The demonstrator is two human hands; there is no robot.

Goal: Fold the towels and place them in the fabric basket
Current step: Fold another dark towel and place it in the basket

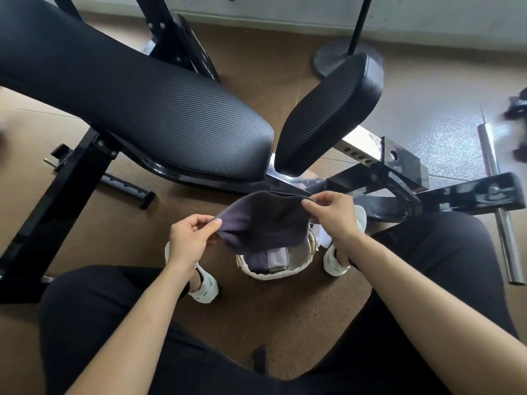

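Black bench [171, 124] beyond basket [273, 276]; towel [262, 223] held above.

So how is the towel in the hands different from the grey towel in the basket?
The held towel is dark purple-grey; the grey towel is lighter. The held towel hangs in the air, pinched by the left hand and right hand; the grey towel sits in the white basket. The held towel is spread wide; the grey towel is folded narrow. Both are plain soft cloth.
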